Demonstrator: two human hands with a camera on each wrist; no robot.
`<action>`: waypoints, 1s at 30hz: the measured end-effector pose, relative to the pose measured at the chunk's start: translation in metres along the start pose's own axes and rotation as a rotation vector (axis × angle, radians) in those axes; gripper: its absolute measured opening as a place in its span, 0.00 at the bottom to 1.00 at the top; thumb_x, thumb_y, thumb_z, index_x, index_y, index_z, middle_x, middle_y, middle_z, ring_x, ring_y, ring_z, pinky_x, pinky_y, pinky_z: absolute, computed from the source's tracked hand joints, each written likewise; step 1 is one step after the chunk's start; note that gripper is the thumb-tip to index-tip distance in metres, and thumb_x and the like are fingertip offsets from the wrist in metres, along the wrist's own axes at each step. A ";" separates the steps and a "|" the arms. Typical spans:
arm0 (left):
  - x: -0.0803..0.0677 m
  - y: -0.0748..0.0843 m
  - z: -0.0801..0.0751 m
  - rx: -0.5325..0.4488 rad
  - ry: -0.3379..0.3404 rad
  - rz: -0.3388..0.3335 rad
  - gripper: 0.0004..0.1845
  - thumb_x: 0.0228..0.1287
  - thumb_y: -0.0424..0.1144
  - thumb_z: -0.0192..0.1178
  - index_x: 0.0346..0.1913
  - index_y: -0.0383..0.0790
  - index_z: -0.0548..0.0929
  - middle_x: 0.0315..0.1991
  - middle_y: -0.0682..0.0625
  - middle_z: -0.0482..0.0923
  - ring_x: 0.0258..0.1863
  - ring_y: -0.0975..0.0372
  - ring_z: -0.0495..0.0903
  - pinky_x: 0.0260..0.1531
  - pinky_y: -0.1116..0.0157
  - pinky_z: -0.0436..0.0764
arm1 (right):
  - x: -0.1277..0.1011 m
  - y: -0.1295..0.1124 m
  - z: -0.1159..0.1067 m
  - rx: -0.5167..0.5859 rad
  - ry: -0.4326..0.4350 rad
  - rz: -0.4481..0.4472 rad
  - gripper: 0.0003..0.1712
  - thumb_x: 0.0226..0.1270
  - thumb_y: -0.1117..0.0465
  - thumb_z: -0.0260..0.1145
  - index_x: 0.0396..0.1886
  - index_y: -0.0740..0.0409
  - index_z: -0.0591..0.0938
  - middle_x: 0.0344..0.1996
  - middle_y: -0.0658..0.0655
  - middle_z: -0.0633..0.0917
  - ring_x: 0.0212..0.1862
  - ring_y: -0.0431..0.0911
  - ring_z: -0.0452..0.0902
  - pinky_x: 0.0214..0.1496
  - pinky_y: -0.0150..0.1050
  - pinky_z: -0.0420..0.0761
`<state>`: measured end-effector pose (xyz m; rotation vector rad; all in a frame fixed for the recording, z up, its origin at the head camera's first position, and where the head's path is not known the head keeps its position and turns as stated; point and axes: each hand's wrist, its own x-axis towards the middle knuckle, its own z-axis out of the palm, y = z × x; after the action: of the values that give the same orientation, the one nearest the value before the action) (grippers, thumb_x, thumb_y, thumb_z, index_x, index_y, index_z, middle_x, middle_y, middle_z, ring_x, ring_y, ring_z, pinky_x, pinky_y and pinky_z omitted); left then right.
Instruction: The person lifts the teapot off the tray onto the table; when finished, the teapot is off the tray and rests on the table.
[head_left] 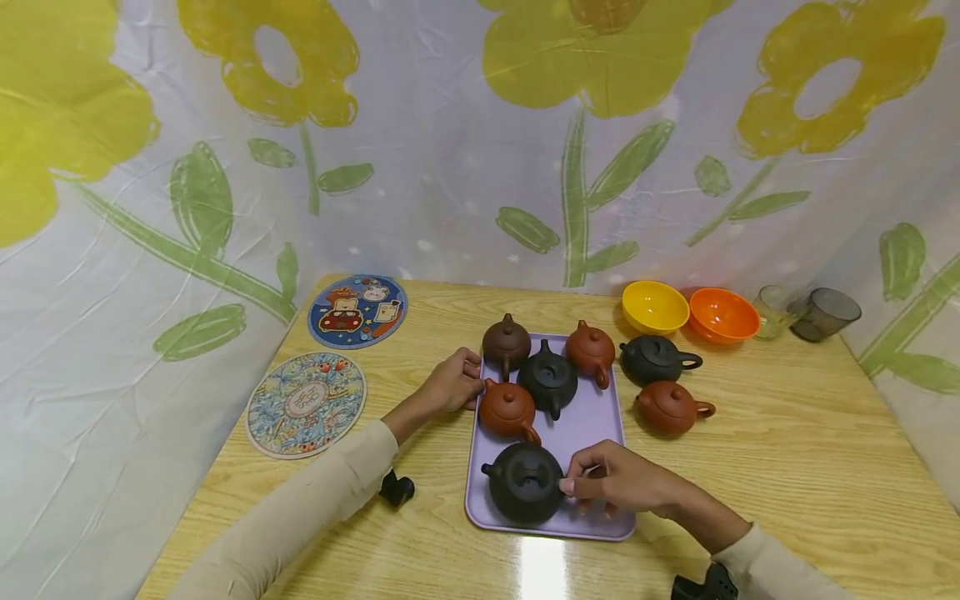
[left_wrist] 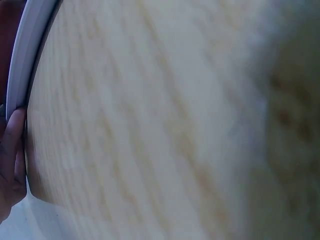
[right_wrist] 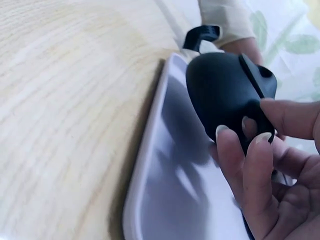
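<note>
A large black teapot is at the near end of the lilac tray, its spout to the left. My right hand grips its handle; in the right wrist view the thumb and fingers close round the handle, and the teapot appears tilted above the tray. My left hand holds the tray's left rim, its fingertips against the edge. Also on the tray are a reddish-brown teapot, a smaller black teapot, a dark brown teapot and another reddish-brown teapot.
Right of the tray stand a black teapot and a reddish-brown teapot. Behind them are a yellow bowl, an orange bowl and a dark glass cup. Two round mats, one blue, one patterned, lie at left.
</note>
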<state>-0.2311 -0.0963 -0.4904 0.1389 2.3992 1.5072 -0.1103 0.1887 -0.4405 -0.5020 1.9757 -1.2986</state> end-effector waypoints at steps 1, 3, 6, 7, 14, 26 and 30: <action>0.000 0.000 0.000 -0.003 0.000 -0.001 0.21 0.63 0.27 0.59 0.59 0.31 0.71 0.48 0.37 0.76 0.32 0.58 0.80 0.26 0.63 0.89 | -0.001 0.000 -0.002 -0.006 -0.005 0.000 0.18 0.73 0.56 0.63 0.34 0.70 0.82 0.25 0.62 0.84 0.30 0.44 0.77 0.21 0.32 0.77; 0.000 0.000 0.000 -0.007 -0.001 -0.002 0.21 0.64 0.26 0.59 0.59 0.31 0.71 0.48 0.37 0.76 0.32 0.58 0.80 0.26 0.63 0.89 | -0.003 0.001 -0.006 -0.014 -0.013 -0.003 0.18 0.73 0.56 0.64 0.34 0.70 0.82 0.25 0.61 0.84 0.30 0.44 0.77 0.21 0.32 0.77; -0.001 0.000 0.000 -0.009 -0.003 -0.004 0.21 0.64 0.27 0.58 0.59 0.31 0.71 0.48 0.37 0.76 0.32 0.58 0.80 0.27 0.62 0.89 | -0.006 0.001 -0.012 -0.025 -0.022 -0.009 0.18 0.73 0.56 0.64 0.34 0.70 0.82 0.25 0.59 0.84 0.30 0.43 0.77 0.21 0.32 0.77; -0.001 0.000 0.000 -0.011 -0.004 -0.006 0.21 0.64 0.27 0.58 0.60 0.31 0.71 0.48 0.37 0.76 0.32 0.58 0.80 0.27 0.62 0.89 | -0.008 0.001 -0.014 -0.030 -0.024 -0.014 0.18 0.72 0.56 0.64 0.34 0.70 0.82 0.25 0.59 0.84 0.30 0.42 0.77 0.21 0.32 0.77; 0.001 0.000 0.000 -0.004 -0.008 -0.009 0.21 0.65 0.27 0.59 0.60 0.31 0.71 0.48 0.36 0.76 0.33 0.58 0.81 0.27 0.63 0.89 | -0.018 0.003 -0.030 -0.029 -0.046 -0.022 0.17 0.73 0.57 0.63 0.35 0.70 0.81 0.25 0.58 0.84 0.29 0.42 0.76 0.20 0.31 0.76; 0.001 -0.001 0.000 0.007 -0.005 -0.006 0.20 0.65 0.27 0.58 0.59 0.32 0.71 0.48 0.37 0.77 0.32 0.58 0.81 0.26 0.63 0.89 | -0.039 0.024 -0.058 -0.070 -0.115 -0.074 0.14 0.75 0.60 0.60 0.35 0.69 0.81 0.27 0.74 0.81 0.28 0.50 0.78 0.18 0.34 0.79; 0.000 0.000 0.000 -0.002 -0.005 -0.005 0.20 0.65 0.26 0.58 0.59 0.32 0.71 0.48 0.37 0.77 0.32 0.59 0.80 0.26 0.63 0.89 | -0.046 0.030 -0.065 -0.067 -0.146 -0.095 0.13 0.76 0.62 0.59 0.37 0.69 0.80 0.28 0.75 0.80 0.29 0.56 0.78 0.20 0.32 0.79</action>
<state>-0.2315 -0.0963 -0.4906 0.1362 2.3926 1.5051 -0.1250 0.2725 -0.4359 -0.7104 1.8981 -1.2197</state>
